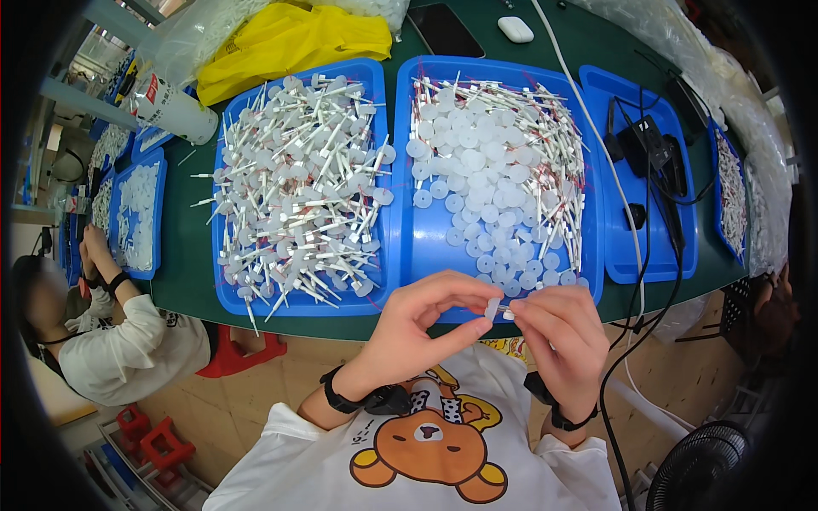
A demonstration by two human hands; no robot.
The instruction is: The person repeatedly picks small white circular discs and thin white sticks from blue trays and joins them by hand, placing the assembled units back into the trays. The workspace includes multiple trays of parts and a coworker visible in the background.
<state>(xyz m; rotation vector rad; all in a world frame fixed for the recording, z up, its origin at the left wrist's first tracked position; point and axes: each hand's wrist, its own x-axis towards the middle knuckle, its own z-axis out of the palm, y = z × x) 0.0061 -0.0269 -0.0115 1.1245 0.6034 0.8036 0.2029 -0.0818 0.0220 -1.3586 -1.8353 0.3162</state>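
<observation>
Both my hands meet just off the near edge of the right blue tray. Between thumb and index finger, my left hand pinches a translucent white disc. My right hand pinches a small white plastic stick whose end is at the disc; fingers hide most of it. The right tray holds loose translucent discs and a pile of white sticks with reddish strands. In the left blue tray lie many sticks with discs on them.
A third blue tray at right holds a black device with cables. A white cable crosses the green table. Behind are a yellow bag, a phone and a white case. A co-worker sits at left.
</observation>
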